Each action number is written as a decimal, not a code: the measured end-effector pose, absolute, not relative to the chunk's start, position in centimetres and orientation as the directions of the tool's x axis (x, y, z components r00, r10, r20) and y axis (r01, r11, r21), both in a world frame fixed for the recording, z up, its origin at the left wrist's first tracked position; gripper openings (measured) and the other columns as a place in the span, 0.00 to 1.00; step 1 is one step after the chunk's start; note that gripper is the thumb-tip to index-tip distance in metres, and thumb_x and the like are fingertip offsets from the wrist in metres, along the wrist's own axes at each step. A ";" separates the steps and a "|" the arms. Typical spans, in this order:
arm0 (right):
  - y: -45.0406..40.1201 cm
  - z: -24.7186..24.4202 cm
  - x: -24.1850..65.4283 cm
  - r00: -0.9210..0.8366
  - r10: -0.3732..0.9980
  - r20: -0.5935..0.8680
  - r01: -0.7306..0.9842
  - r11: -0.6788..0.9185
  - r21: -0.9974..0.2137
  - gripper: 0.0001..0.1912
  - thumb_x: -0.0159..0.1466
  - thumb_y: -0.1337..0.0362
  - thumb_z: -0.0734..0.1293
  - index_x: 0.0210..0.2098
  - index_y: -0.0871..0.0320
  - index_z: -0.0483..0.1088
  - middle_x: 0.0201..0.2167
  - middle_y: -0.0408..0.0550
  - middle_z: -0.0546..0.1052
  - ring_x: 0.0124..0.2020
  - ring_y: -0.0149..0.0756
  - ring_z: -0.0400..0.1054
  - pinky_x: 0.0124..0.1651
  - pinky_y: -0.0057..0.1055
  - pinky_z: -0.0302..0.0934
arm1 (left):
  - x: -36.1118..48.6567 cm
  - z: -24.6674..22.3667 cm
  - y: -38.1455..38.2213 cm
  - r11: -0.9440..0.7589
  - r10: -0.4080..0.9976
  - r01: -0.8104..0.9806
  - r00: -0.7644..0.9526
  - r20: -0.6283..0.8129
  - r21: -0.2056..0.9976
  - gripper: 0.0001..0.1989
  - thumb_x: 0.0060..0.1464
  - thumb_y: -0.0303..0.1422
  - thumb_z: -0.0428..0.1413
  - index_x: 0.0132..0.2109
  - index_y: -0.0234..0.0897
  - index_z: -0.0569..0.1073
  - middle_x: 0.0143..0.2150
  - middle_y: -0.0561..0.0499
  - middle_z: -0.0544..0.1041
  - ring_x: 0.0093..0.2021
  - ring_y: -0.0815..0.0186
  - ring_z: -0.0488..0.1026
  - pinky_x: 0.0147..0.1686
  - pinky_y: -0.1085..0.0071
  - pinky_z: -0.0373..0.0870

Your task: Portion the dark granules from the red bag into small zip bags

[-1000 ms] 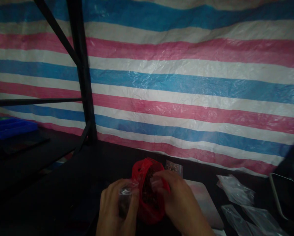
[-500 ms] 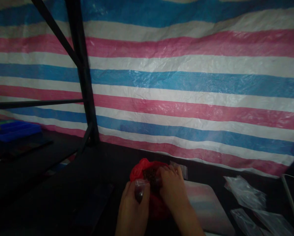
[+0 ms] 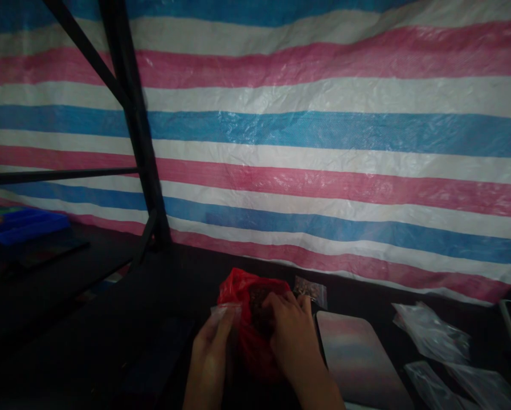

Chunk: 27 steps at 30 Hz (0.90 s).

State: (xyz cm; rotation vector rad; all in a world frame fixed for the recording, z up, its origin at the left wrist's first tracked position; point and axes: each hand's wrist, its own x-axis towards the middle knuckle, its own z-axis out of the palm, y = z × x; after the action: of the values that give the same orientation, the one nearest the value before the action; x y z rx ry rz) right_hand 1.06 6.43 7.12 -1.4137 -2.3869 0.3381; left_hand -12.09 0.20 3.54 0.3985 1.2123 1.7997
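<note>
A red plastic bag [image 3: 242, 310] with dark contents sits open on the dark table, low in the middle of the view. My right hand [image 3: 290, 336] lies over its mouth with the fingers dipped into the dark contents. My left hand [image 3: 210, 350] is just left of the bag and pinches a small clear plastic pouch [image 3: 224, 312] by its top edge. Whether the right fingers grip anything inside the bag is hidden.
A small filled clear pouch [image 3: 310, 289] lies behind the bag. A flat shiny plate [image 3: 360, 356] is to the right, with several empty clear pouches [image 3: 430, 336] beyond it. A black metal frame [image 3: 139, 142] stands at left before a striped tarp [image 3: 323, 142]. A blue tray [image 3: 20, 225] is far left.
The view has shifted. My right hand went from holding the bag's rim to reaching into it. My left hand with the clear pouch stays beside the bag.
</note>
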 end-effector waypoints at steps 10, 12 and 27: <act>6.0 6.6 1.3 -0.448 0.868 0.216 0.723 0.493 -0.484 0.26 0.57 0.80 0.66 0.46 0.49 0.83 0.50 0.47 0.85 0.58 0.50 0.71 0.59 0.48 0.55 | -12.5 2.9 0.2 -0.125 0.780 -0.489 -0.586 -0.219 0.864 0.27 0.32 0.48 0.75 0.39 0.38 0.83 0.36 0.51 0.87 0.45 0.51 0.84 0.45 0.62 0.80; 6.1 6.5 1.4 -0.415 0.882 0.221 0.705 0.466 -0.536 0.24 0.59 0.78 0.67 0.46 0.47 0.83 0.49 0.46 0.85 0.56 0.49 0.72 0.59 0.48 0.57 | -12.8 2.8 0.0 -0.140 0.798 -0.433 -0.582 -0.158 0.891 0.26 0.36 0.50 0.73 0.40 0.38 0.83 0.39 0.49 0.87 0.46 0.51 0.83 0.48 0.60 0.79; 5.2 9.6 2.7 -0.536 0.781 0.321 0.500 0.600 -0.624 0.29 0.61 0.81 0.64 0.54 0.48 0.80 0.55 0.47 0.81 0.60 0.49 0.71 0.66 0.53 0.57 | -12.6 0.7 -0.1 -0.083 0.852 0.350 -0.461 0.249 0.933 0.21 0.62 0.49 0.57 0.53 0.39 0.76 0.52 0.41 0.81 0.51 0.50 0.79 0.55 0.50 0.75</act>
State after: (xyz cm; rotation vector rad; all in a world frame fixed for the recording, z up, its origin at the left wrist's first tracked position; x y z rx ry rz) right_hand 2.68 5.19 9.61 -1.0088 -2.2439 0.6289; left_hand -12.60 -0.15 0.73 1.2980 1.7680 1.5656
